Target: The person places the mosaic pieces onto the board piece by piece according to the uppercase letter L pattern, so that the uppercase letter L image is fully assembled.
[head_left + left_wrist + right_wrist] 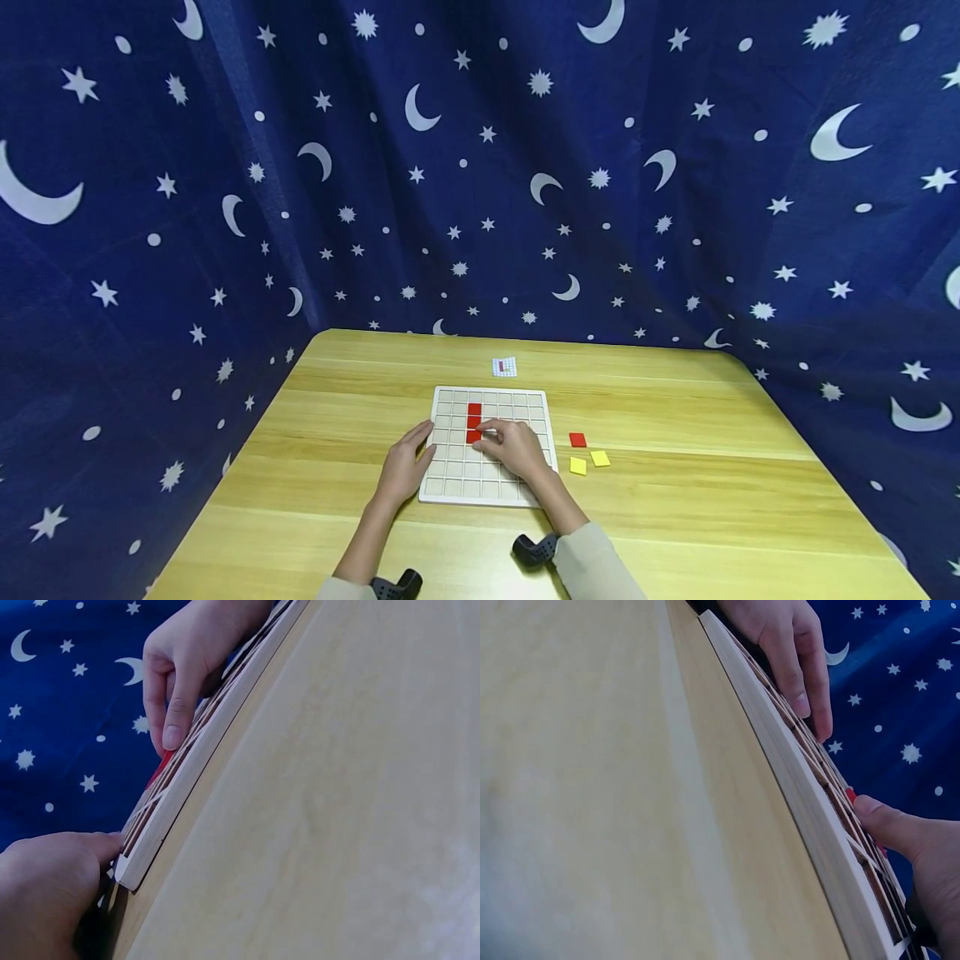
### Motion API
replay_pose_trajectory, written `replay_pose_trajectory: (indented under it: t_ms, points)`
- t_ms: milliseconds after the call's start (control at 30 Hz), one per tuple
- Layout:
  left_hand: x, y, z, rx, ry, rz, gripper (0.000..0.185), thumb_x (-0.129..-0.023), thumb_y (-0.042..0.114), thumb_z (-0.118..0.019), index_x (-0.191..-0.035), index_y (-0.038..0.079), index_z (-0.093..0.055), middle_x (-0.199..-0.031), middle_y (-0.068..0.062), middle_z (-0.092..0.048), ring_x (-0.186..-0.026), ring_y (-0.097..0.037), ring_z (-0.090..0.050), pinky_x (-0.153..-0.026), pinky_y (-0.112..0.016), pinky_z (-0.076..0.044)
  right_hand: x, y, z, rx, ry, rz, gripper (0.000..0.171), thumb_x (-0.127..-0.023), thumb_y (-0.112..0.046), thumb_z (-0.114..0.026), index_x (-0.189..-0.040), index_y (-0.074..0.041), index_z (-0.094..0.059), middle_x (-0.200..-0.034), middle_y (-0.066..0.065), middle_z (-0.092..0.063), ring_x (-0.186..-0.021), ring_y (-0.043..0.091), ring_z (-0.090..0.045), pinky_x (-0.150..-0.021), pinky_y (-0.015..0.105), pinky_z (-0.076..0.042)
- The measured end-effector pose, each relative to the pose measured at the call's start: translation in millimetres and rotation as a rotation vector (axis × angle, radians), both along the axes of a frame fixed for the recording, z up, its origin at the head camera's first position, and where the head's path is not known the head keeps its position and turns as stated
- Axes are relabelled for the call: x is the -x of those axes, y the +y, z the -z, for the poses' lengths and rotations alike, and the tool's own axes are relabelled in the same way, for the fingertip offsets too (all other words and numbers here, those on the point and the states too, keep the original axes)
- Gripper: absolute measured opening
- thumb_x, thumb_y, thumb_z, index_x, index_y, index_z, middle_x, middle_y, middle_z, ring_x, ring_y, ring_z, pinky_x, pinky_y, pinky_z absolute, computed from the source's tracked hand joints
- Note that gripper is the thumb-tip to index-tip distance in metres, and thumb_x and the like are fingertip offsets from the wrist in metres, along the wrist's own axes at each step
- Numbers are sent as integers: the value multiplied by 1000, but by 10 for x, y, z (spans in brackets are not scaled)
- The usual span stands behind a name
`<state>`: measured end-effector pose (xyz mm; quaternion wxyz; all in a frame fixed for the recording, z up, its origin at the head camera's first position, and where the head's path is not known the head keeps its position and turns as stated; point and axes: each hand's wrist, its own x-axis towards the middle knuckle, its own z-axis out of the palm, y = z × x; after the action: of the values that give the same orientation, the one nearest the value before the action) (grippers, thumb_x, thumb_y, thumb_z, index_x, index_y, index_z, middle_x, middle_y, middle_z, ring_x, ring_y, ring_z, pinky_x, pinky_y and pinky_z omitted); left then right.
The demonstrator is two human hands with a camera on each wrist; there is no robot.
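Wood tabletop (675, 521) carries the gridded board (453, 473), its edge at the spread thumb and fingers of the left hand (402, 467). Red tiles (474, 409) lie at the fingertips of the right hand (513, 450); whether these pinch one cannot be told. Good seating likely needs square alignment.

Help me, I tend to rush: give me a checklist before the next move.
1. Grid board steadied: ok, left hand touches its left edge.
2. Three red tiles in one column: ok.
3. Right hand free: not ok, it touches the lowest red tile.
4. That tile seated flat: cannot tell, partly covered.
5. Spares in sight: ok, a loose red tile and two yellow tiles right of the board.
6. Layout matches the pattern card: cannot tell, print too small.
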<state>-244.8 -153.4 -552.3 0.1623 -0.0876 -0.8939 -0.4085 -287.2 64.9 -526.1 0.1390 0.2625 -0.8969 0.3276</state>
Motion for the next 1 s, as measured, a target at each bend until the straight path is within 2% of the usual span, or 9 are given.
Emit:
replay_pose_trajectory:
  t_ms: [400, 600, 767, 1000]
  points:
    - [-5, -3, -1, -2, 8, 11, 40, -90, 13, -60, -126, -3, -54, -132, -15, -50, -122, -31, -45, -101, -43, -37, 13, 20, 23, 35, -11, -26, 33, -73, -32, -77, -99, -12, -72, -50, -14, -34, -46, 1, -27, -42, 18, -26]
    - [-12, -6, -12, 3, 16, 11, 40, -89, 13, -61, -126, -3, -54, -131, -16, -51, -121, -31, -46, -101, -44, -37, -26, 103, 8, 72, -35, -32, 24, -76, -29, -76, -95, -14, -72, -50, -14, -33, -46, 0, -24, -42, 18, -23]
    - [-16, -4, -9, 8, 34, 17, 40, -89, 11, -62, -125, -4, -54, -130, -16, -51, -120, -33, -46, -100, -45, -38, -49, 288, 2, 118, -6, -35, 18, -76, -23, -76, -91, -14, -72, -49, -16, -31, -45, -2, -21, -41, 17, -22]
    - [-4, -12, -13, 5, 11, 10, 41, -90, 13, -61, -126, -2, -54, -132, -15, -50, -122, -31, -45, -101, -44, -37, -24, 695, 2, 122, 35, 17, 17, -77, -21, -75, -92, -13, -72, -50, -16, -29, -45, -2, -21, -40, 17, -21]
